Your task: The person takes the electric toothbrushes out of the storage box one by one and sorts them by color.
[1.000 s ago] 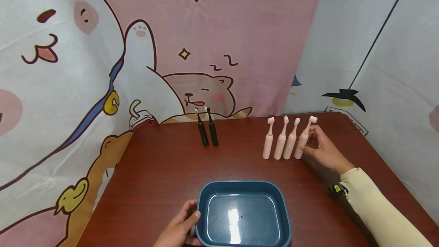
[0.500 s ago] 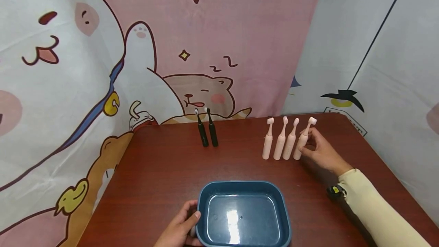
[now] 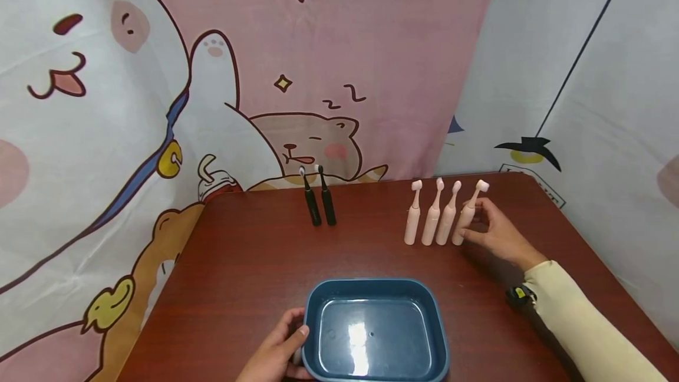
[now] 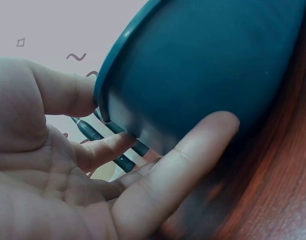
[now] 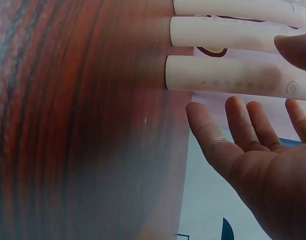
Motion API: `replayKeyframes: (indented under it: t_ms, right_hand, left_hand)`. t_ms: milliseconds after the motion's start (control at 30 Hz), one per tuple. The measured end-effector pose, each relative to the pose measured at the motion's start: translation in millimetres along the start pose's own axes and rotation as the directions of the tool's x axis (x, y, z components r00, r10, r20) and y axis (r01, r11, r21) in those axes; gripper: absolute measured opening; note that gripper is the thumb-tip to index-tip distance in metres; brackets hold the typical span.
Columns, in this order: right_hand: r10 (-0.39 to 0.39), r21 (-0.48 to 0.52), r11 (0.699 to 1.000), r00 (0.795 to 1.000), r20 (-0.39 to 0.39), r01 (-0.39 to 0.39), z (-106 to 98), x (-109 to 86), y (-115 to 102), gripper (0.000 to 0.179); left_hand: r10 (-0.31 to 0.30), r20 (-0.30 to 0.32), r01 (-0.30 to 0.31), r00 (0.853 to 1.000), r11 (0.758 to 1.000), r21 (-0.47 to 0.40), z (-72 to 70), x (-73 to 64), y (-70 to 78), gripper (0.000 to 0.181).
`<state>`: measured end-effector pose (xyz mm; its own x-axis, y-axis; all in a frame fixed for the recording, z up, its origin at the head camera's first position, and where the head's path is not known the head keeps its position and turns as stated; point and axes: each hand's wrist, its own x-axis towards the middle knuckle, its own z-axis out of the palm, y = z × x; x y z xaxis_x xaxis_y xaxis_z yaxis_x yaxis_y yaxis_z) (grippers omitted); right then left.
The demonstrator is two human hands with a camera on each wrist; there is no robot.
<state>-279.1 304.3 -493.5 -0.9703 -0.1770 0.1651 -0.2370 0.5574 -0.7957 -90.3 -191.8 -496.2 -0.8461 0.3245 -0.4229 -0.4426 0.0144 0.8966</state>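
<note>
My left hand holds the left side of a blue plastic basin. In the left wrist view its thumb lies at the rim, with fingers against the outer wall. My right hand is around the rightmost pink electric toothbrush, which stands upright on the table. In the right wrist view the thumb lies on one side of that toothbrush; the fingers are spread on the other with a slim gap. More pink electric toothbrushes stand in a row to its left.
Two black electric toothbrushes stand toward the back of the brown table. A cartoon-printed cloth hangs behind the table and along its sides. The basin has nothing in it.
The rightmost pink toothbrush has shifted very slightly left, toward its neighbour, with my right hand at it. My left hand and the basin stay put.
</note>
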Motion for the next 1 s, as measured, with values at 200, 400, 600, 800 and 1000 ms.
replayKeyframes:
  t_ms: [200,400,600,800,1000]
  right_hand:
    - [0.002,-0.03,1.0,0.999,-0.053,-0.003,-2,-9.0,-9,0.072]
    - [0.014,-0.011,1.0,0.992,-0.128,-0.016,-9,-20.1,-28,0.079]
    - [0.039,-0.022,0.999,0.964,-0.264,-0.046,-10,-38.9,-53,0.079]
    - [-0.076,-0.127,0.992,0.91,-0.407,0.027,2,-59.5,-79,0.068]
    - [-0.224,-0.264,0.955,0.912,-0.342,0.136,19,-77.0,-105,0.068]
  left_hand:
    - [-0.004,-0.009,0.004,1.0,1.0,0.013,-0.3,-0.5,1.4,0.056]
    - [0.025,0.002,-0.025,1.0,1.0,0.003,1.2,1.7,0.6,0.054]
    - [0.027,0.006,-0.027,1.0,1.0,0.004,-0.1,3.3,0.8,0.053]
    - [0.026,-0.009,-0.026,1.0,0.999,0.026,-0.8,3.0,0.5,0.053]
    - [0.021,-0.028,-0.019,0.999,0.998,0.065,-1.1,2.3,2.3,0.054]
